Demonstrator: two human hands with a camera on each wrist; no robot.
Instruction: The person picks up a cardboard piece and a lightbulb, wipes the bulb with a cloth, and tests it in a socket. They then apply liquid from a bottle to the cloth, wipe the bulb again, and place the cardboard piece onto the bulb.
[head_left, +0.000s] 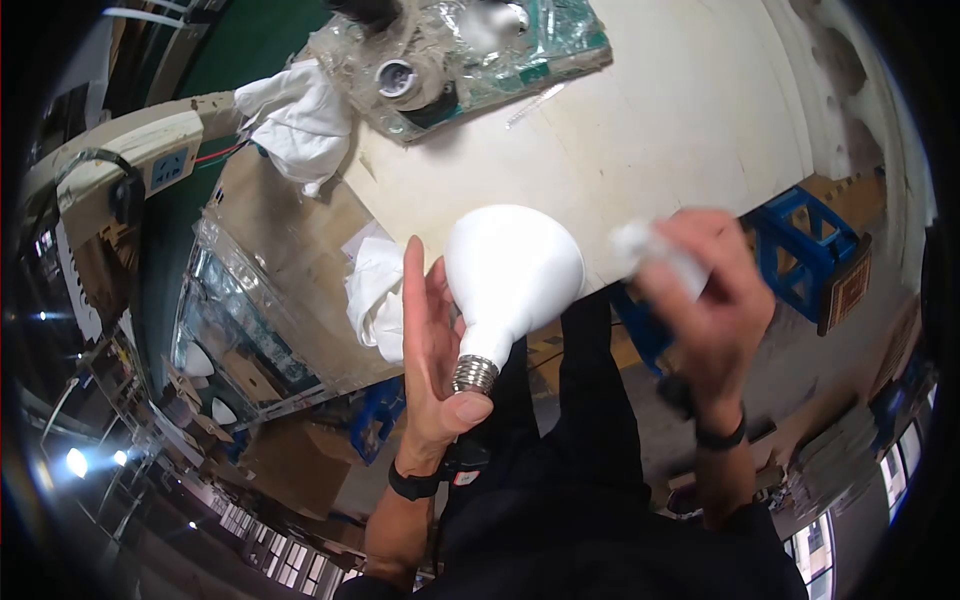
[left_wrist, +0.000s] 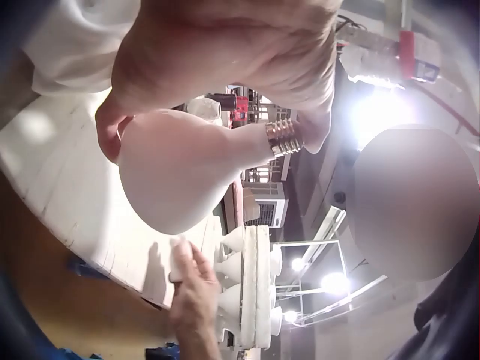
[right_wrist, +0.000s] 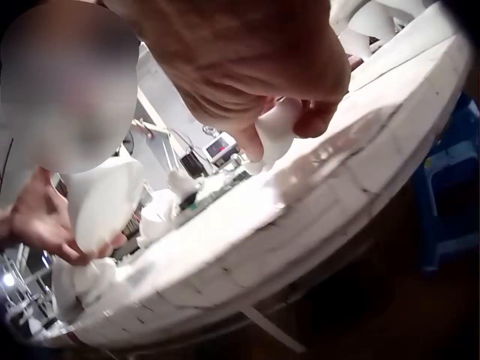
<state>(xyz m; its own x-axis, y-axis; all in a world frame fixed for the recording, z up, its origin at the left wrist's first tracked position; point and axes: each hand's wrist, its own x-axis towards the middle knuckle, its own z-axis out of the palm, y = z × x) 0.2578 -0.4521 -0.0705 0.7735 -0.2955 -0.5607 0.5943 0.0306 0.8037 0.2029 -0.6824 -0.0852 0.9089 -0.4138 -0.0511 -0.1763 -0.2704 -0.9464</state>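
Observation:
A large white reflector light bulb (head_left: 512, 262) with a metal screw base (head_left: 475, 374) is held in my left hand (head_left: 428, 340). The thumb presses at the end of the base, and the fingers lie along the bulb's side. In the left wrist view the bulb (left_wrist: 176, 169) spans from fingertips to thumb under the palm. To the right, apart from the bulb, my right hand (head_left: 718, 290) pinches a small white piece (head_left: 685, 270), blurred in the head view. The right wrist view has this white piece (right_wrist: 279, 126) between thumb and fingers; its kind I cannot tell.
A pale worktable (head_left: 680, 130) spreads ahead. On it, a plastic-wrapped fixture with a round socket (head_left: 397, 78) stands near a white cloth (head_left: 300, 125). Another white cloth (head_left: 378, 305) lies beside my left hand. A power strip (head_left: 170, 166) is at left, a blue stool (head_left: 808, 240) at right.

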